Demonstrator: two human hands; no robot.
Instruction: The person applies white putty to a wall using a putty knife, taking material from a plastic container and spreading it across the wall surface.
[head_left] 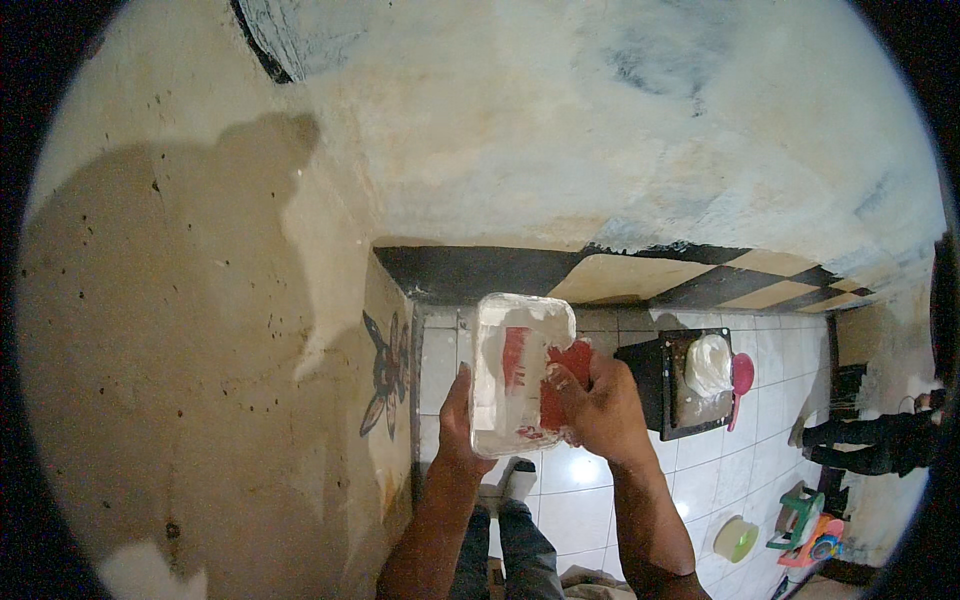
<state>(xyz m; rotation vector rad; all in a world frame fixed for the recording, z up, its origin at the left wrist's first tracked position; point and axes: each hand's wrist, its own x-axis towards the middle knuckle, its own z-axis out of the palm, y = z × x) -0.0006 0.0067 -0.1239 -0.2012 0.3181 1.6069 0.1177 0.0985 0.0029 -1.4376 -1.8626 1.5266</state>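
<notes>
The white tray (487, 392), long axis running away from the person, sits between both hands: the left hand's (461, 422) fingers grip its left side, while the right hand's (606, 408) fingers, nearer, clasp the red scraper (551, 408) over its right side.

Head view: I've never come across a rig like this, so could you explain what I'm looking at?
There is no machine here, just a person's bare hands, seen from a wide fisheye camera on their head looking down; that lens bends straight edges. The left hand holds a shallow white tray smeared with pale paste. The right hand grips a flat red scraper over it. Below is a white tiled floor. To the right, a black box-like stand bears a white plastic bag, with a pink dipper beside it. Another person is at the far right.
</notes>
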